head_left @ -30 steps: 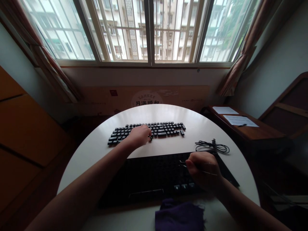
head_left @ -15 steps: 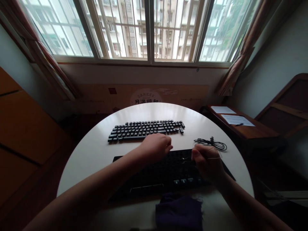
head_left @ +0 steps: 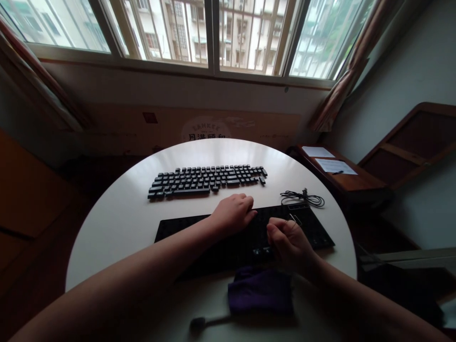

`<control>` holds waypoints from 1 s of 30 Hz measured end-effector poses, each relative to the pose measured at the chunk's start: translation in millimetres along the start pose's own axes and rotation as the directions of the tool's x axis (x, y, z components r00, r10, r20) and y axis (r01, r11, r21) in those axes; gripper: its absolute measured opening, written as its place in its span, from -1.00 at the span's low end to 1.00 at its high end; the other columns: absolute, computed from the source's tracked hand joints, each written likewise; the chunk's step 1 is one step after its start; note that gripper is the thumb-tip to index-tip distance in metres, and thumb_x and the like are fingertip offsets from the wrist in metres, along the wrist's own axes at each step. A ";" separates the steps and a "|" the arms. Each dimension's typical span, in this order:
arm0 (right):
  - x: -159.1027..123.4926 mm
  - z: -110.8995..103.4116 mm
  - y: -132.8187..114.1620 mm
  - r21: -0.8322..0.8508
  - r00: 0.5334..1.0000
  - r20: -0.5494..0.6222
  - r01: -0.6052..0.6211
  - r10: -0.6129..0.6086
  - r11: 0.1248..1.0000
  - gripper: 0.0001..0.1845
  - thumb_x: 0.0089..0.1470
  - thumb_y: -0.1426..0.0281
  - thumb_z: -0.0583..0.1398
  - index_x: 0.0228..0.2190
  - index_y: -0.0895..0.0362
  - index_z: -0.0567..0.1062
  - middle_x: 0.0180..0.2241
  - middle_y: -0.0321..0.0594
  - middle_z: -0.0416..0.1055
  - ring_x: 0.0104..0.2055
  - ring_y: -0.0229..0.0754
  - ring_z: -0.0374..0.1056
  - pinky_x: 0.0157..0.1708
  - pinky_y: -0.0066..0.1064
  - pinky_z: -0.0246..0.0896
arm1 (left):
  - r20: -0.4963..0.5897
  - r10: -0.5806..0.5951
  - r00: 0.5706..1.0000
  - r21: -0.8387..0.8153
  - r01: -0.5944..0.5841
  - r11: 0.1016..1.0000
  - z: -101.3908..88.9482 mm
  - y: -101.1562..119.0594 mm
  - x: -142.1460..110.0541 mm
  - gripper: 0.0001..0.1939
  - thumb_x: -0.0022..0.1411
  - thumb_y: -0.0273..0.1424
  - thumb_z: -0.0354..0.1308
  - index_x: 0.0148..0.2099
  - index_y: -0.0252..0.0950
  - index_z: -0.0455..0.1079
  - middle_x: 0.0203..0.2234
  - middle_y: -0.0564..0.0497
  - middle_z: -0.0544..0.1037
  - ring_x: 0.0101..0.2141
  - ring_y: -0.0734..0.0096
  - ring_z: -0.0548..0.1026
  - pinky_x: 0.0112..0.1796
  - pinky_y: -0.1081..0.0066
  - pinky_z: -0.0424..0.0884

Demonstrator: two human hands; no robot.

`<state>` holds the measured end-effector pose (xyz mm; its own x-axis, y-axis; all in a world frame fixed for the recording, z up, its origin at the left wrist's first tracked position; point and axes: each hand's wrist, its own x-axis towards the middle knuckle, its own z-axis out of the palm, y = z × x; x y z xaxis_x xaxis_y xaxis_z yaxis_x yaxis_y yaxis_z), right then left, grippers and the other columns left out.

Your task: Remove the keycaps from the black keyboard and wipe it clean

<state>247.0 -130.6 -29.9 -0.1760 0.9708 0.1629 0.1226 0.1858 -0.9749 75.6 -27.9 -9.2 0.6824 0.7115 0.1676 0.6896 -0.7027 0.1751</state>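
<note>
The black keyboard [head_left: 203, 259] lies on the round white table, most of its keycaps gone. My left hand [head_left: 233, 213] is curled closed over its far middle part; whether anything is inside the fingers is hidden. My right hand [head_left: 290, 240] is closed over the keyboard's right half, gripping a thin wire keycap puller [head_left: 295, 219] whose bent wire sticks out above the fingers. A few dark keycaps [head_left: 261, 253] show just left of this hand, on the near side. Beyond the keyboard, loose black keycaps [head_left: 206, 179] are laid out in rows like a keyboard layout.
A coiled black cable [head_left: 302, 197] lies at the keyboard's far right. Close to me are a purple cloth [head_left: 260, 292] and a brush-like tool [head_left: 210, 323]. A wooden side table with papers [head_left: 337, 166] and a pen stands right of the round table [head_left: 103, 232].
My head view has tilted and shifted, so the table sits higher and further left. My right hand has turned and moved nearer to me over the keyboard. The left stays on the keyboard.
</note>
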 end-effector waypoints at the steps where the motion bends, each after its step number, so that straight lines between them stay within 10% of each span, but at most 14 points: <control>1: 0.3 0.8 1.1 0.010 1.000 -0.014 -0.010 0.010 1.000 -0.55 0.27 0.14 0.09 -0.58 0.11 0.27 -0.73 -0.43 0.13 -0.72 -0.39 0.00 -0.72 -0.53 -0.13 | 0.011 -0.005 1.000 -0.012 0.005 1.000 0.4 0.2 -0.1 -0.80 0.32 -0.22 0.07 -0.21 -0.24 0.36 -0.26 -0.05 0.53 -0.21 0.18 0.49 -0.29 0.31 0.37; 10: 2.5 1.3 2.9 -0.026 0.999 -0.025 -0.026 0.025 0.999 -0.56 0.29 0.16 0.05 -0.58 0.10 0.23 -0.72 -0.44 0.12 -0.71 -0.37 0.02 -0.70 -0.51 -0.09 | 0.043 -0.030 0.999 -0.061 0.032 0.998 2.3 -0.7 1.2 -0.81 0.31 -0.21 0.07 -0.18 -0.23 0.32 -0.24 -0.05 0.53 -0.21 0.18 0.49 -0.28 0.30 0.37; 20: -1.8 1.6 -6.2 -0.407 0.919 0.220 0.392 -0.328 0.825 -0.61 0.22 0.42 0.07 -0.62 0.11 0.11 -0.64 -0.43 0.03 -0.61 -0.39 -0.06 -0.58 -0.46 -0.15 | 0.049 -0.039 0.998 -0.056 0.042 0.998 3.5 -0.8 2.6 -0.80 0.30 -0.20 0.06 -0.24 -0.23 0.31 -0.27 -0.05 0.53 -0.25 0.18 0.49 -0.33 0.31 0.35; 30: -0.8 2.6 2.3 0.079 0.989 -0.142 0.044 -0.032 0.996 -0.55 0.26 0.19 0.08 -0.63 0.08 0.19 -0.71 -0.44 0.07 -0.72 -0.38 -0.02 -0.74 -0.52 -0.13 | 0.066 -0.056 0.996 -0.067 0.061 0.996 0.5 0.0 2.2 -0.79 0.30 -0.20 0.06 -0.23 -0.24 0.33 -0.27 -0.06 0.53 -0.25 0.18 0.49 -0.32 0.31 0.36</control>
<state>244.9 -131.3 -32.6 -0.0398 0.9761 0.2138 0.0369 0.2153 -0.9759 77.1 -26.3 -9.4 0.6568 0.7482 0.0935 0.7121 -0.6563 0.2493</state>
